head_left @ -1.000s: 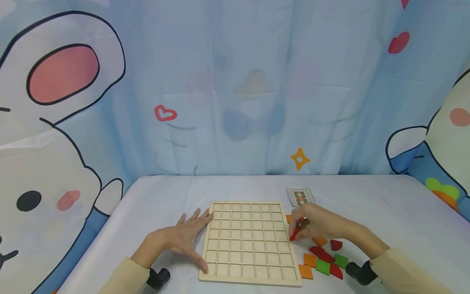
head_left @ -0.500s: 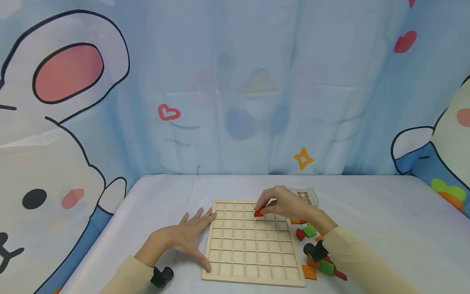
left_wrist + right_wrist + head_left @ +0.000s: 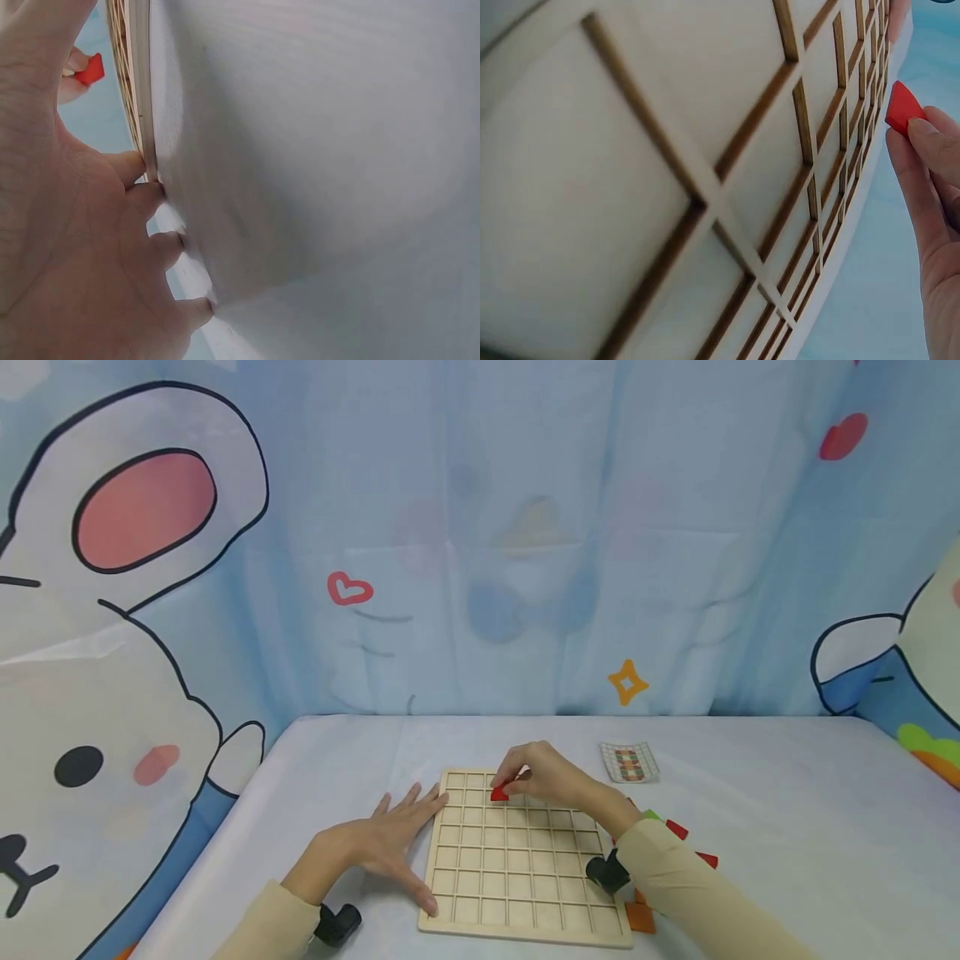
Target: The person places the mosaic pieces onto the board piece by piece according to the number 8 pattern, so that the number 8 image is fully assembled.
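A pale wooden board (image 3: 517, 935) divided into a grid of square cells lies on the white table. Over its far part, my right hand (image 3: 546, 774) pinches a small red piece (image 3: 498, 794) between thumb and fingertips. The right wrist view shows this red piece (image 3: 903, 109) with one curved side, held just off the grid. My left hand (image 3: 393, 843) is spread along the board's left edge, thumb near the front corner and fingers toward the far end. In the left wrist view its fingertips (image 3: 196, 311) rest at the table and board side.
A small printed card (image 3: 629, 763) with a coloured grid pattern lies behind the board on the right. Right of the board are loose pieces, including orange (image 3: 640, 917), red (image 3: 677, 829) and green ones, partly hidden by the right sleeve (image 3: 690, 885). A patterned curtain (image 3: 480, 610) hangs behind the table.
My right hand has carried the red piece from the loose pieces on the right, leftward over the board's far rows. My left hand has stayed at the board's left edge.
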The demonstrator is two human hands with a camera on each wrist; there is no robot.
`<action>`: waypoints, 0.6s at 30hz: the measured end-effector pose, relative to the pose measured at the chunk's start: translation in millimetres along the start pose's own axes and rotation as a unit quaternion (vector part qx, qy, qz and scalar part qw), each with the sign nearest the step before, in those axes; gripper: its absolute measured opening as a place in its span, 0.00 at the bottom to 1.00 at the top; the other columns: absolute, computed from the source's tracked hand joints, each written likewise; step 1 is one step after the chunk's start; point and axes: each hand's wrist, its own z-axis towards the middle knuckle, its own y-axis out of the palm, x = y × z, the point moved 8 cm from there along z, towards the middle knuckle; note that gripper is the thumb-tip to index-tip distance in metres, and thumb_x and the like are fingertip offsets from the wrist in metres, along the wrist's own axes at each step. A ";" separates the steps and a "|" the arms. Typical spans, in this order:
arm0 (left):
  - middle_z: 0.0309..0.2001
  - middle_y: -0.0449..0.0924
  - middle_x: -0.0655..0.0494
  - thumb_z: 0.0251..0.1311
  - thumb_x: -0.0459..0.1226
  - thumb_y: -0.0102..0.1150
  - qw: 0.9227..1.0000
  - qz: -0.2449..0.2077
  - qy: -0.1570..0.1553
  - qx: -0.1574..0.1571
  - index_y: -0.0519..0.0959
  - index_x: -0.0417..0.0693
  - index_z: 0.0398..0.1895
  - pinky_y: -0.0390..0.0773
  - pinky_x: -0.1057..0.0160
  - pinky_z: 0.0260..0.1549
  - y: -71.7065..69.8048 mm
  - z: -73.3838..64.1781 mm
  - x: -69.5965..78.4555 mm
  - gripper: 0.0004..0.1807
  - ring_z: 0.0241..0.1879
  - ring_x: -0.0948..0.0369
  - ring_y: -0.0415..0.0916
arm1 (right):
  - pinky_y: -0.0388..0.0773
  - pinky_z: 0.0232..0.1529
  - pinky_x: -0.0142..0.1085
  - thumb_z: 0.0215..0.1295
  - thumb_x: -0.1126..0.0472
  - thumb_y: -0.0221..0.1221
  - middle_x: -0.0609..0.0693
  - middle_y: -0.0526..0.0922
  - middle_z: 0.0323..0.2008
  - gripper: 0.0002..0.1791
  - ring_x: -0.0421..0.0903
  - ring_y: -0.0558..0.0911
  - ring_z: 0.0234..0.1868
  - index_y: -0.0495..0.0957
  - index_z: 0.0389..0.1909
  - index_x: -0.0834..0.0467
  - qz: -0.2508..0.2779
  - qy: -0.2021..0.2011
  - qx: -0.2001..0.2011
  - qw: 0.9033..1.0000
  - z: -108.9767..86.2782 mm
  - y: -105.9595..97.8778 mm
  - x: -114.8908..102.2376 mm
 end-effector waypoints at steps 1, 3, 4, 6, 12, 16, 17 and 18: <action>0.85 0.38 0.44 0.44 0.61 0.82 1.000 -0.001 0.001 -0.001 0.42 0.47 0.87 0.33 0.35 0.77 -0.2 0.3 0.2 0.75 0.84 0.45 0.30 | 0.86 0.46 0.32 0.63 0.77 0.68 0.52 0.87 0.38 0.07 0.44 0.86 0.41 0.90 0.39 0.66 -0.002 0.000 0.000 1.000 0.7 1.0 -0.6; 0.85 0.38 0.43 0.44 0.62 0.82 1.000 0.003 0.005 -0.004 0.41 0.48 0.87 0.33 0.34 0.77 -0.4 0.7 -0.2 0.76 0.84 0.45 0.30 | 0.86 0.46 0.33 0.63 0.77 0.68 0.52 0.87 0.38 0.07 0.44 0.86 0.41 0.90 0.39 0.65 -0.008 0.000 -0.002 1.000 2.0 3.2 -2.2; 0.85 0.38 0.44 0.44 0.63 0.82 1.000 0.001 0.005 -0.005 0.42 0.48 0.87 0.33 0.34 0.77 0.3 0.5 -0.8 0.76 0.84 0.45 0.30 | 0.86 0.46 0.33 0.63 0.77 0.68 0.52 0.87 0.38 0.07 0.44 0.86 0.41 0.90 0.39 0.65 -0.010 0.001 -0.004 1.000 2.3 5.0 -2.8; 0.85 0.38 0.44 0.44 0.63 0.82 1.000 0.000 0.005 -0.005 0.42 0.48 0.87 0.33 0.34 0.77 1.3 0.2 -1.6 0.76 0.84 0.45 0.30 | 0.86 0.46 0.32 0.63 0.77 0.68 0.52 0.87 0.38 0.08 0.45 0.86 0.41 0.90 0.38 0.65 -0.016 0.001 -0.007 1.000 3.0 8.3 -3.7; 0.85 0.38 0.44 0.45 0.60 0.83 1.000 -0.002 0.003 0.001 0.42 0.48 0.87 0.33 0.35 0.77 2.1 -0.1 -1.6 0.75 0.84 0.46 0.30 | 0.86 0.44 0.31 0.63 0.79 0.67 0.54 0.86 0.37 0.08 0.47 0.87 0.40 0.90 0.39 0.67 -0.047 -0.008 -0.002 0.999 4.4 12.4 -5.8; 0.85 0.37 0.44 0.45 0.60 0.82 1.000 0.007 -0.001 0.002 0.41 0.49 0.87 0.33 0.35 0.78 1.8 0.2 -1.2 0.75 0.84 0.46 0.30 | 0.86 0.43 0.31 0.63 0.80 0.66 0.53 0.86 0.35 0.09 0.48 0.87 0.39 0.90 0.37 0.67 -0.073 -0.018 0.002 0.997 5.4 11.9 -8.9; 0.85 0.37 0.45 0.45 0.60 0.82 1.000 0.009 -0.002 0.002 0.41 0.50 0.87 0.33 0.35 0.77 1.6 0.2 -1.1 0.75 0.84 0.46 0.29 | 0.86 0.43 0.31 0.63 0.80 0.66 0.53 0.86 0.35 0.09 0.47 0.87 0.39 0.90 0.37 0.66 -0.080 -0.022 0.002 0.997 5.8 12.0 -9.8; 0.86 0.37 0.45 0.45 0.60 0.82 1.000 0.011 -0.003 0.002 0.41 0.50 0.87 0.33 0.35 0.77 1.3 -0.1 -0.9 0.75 0.84 0.46 0.29 | 0.86 0.42 0.31 0.62 0.81 0.65 0.53 0.87 0.35 0.10 0.48 0.87 0.39 0.91 0.36 0.66 -0.085 -0.024 0.000 0.996 6.4 12.3 -10.6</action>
